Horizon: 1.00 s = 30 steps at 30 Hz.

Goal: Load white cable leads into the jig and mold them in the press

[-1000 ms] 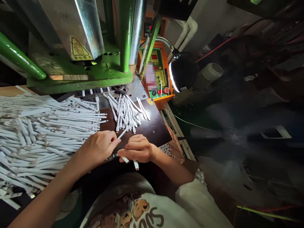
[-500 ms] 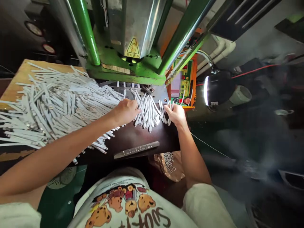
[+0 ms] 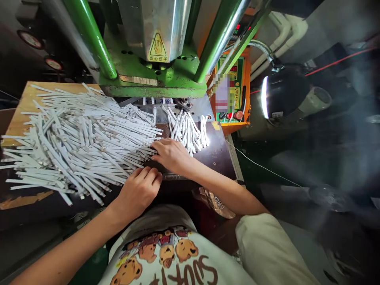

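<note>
A large heap of short, flat white cables (image 3: 86,134) with plug-like ends covers the left of the bench. My right hand (image 3: 172,155) reaches across to the heap's right edge, thumb and forefinger apart at the cable ends. Below it, the curled fingers of my left hand (image 3: 144,187) close over the left end of a slotted metal bar (image 3: 176,177) along the bench's front edge. That end is hidden by the hand. A smaller bunch of white cables (image 3: 188,130) lies beyond my right hand.
A green press (image 3: 154,91) with a hand-hazard sticker (image 3: 158,47) overhangs the metal plate (image 3: 197,111) at the back. Right of it stands an orange control box (image 3: 247,103) with buttons, beside a lit lamp (image 3: 265,97). Below the bench's front edge is a brown bag (image 3: 218,204).
My right hand has left the small bunch's right side and crossed left to the big heap. My left hand has drawn back toward me to the metal bar. The view has shifted slightly.
</note>
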Tool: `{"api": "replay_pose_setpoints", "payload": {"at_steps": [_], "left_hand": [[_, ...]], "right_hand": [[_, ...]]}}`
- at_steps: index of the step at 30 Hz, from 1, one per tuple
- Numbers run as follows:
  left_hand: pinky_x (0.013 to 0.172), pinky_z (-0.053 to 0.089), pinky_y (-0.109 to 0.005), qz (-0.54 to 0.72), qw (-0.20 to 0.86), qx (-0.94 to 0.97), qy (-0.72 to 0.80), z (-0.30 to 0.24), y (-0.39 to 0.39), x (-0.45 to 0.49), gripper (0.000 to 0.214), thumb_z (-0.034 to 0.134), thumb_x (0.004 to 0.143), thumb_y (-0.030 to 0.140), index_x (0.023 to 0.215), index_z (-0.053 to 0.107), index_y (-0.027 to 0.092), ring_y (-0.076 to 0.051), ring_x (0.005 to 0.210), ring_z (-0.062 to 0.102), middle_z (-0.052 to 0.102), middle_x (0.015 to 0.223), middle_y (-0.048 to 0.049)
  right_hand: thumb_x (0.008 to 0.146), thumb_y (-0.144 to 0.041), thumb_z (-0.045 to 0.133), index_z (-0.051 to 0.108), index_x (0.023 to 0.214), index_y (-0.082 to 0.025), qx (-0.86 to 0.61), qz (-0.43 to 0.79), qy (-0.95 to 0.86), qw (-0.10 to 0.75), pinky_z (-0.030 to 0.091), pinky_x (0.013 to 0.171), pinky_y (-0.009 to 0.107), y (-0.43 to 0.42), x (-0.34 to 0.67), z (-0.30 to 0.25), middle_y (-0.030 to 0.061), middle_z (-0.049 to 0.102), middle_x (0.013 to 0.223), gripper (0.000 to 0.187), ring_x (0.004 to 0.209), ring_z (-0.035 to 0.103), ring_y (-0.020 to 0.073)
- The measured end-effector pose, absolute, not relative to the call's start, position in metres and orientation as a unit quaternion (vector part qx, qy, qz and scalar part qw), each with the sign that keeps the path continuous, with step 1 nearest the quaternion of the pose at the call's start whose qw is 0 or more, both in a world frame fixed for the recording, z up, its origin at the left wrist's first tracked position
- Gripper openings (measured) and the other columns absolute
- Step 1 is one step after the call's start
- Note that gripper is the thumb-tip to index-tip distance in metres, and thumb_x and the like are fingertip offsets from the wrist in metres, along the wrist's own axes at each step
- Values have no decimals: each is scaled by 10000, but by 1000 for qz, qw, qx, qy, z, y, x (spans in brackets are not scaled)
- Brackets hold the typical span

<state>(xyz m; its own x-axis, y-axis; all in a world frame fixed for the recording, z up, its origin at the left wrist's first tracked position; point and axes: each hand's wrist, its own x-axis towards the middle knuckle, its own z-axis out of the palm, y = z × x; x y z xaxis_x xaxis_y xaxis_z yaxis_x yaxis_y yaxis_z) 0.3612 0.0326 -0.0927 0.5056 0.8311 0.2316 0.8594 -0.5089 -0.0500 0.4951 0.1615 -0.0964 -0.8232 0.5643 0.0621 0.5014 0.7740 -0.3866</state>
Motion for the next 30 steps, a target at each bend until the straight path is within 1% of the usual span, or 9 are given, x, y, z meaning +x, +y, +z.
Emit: {"api": "replay_pose_setpoints", "payload": {"at_steps": [3,6,8,11,13,17,21,25,30], "left_hand": [[732,471,-376,-117,50,-852,-508,-97,31,357,232,460,916,83,996,676,106,-246,811,579,628,873,-109],[819,495,-349,-208,9,-815,-541,-104,21,352,188,525,948,175,1087,643,131,-223,896,593,641,959,-96],[861,489,-328,-244,8,-793,-558,-105,19,348,198,537,938,149,1112,630,134,-209,912,591,640,976,-92],[842,472,-366,-186,55,-810,-553,-99,36,344,267,481,936,111,1156,632,133,-246,978,585,652,1070,-126],[798,455,-395,-110,67,-825,-550,-94,57,341,266,442,933,102,1072,664,152,-277,1016,585,660,1108,-133],[786,428,-404,-43,23,-846,-530,-93,99,335,281,395,922,75,827,643,166,-267,932,617,680,923,-91],[795,450,-335,-190,-6,-850,-491,-83,115,331,255,386,998,177,910,625,158,-176,831,634,691,881,-32],[701,473,-200,-375,-55,-747,-546,-47,108,330,193,473,994,222,971,660,180,-72,748,631,698,841,39],[803,601,-252,-511,-261,-543,-613,-44,72,338,187,606,936,239,1092,706,206,-125,820,724,743,901,23]], "right_hand": [[866,-121,579,612,1090,-119,-293,178,-936,73,341,620,287,154,481,-102,71,687,914,226,805,614,204],[845,-72,536,648,1033,-123,-328,221,-916,64,339,632,277,155,489,-99,56,694,865,225,762,609,180],[838,-66,565,680,991,-143,-341,274,-895,86,362,662,258,154,503,-94,31,689,823,207,751,602,153],[859,-109,628,716,972,-173,-345,350,-855,167,401,661,226,147,530,-90,-3,672,787,157,719,587,117],[883,-175,652,733,965,-181,-363,375,-820,236,425,620,215,140,549,-92,-4,670,789,114,683,582,106],[873,-209,702,743,861,-202,-372,367,-782,340,512,652,248,126,580,-102,10,731,812,43,716,662,131],[880,-197,704,742,893,-225,-306,334,-816,359,559,837,337,115,597,-113,41,775,913,49,881,723,181],[923,-187,647,720,941,-216,-285,271,-862,319,557,851,331,107,600,-119,52,769,958,81,923,715,172],[936,-157,611,682,917,-203,-289,211,-879,314,548,804,317,100,590,-123,56,753,953,87,850,695,149]]}}
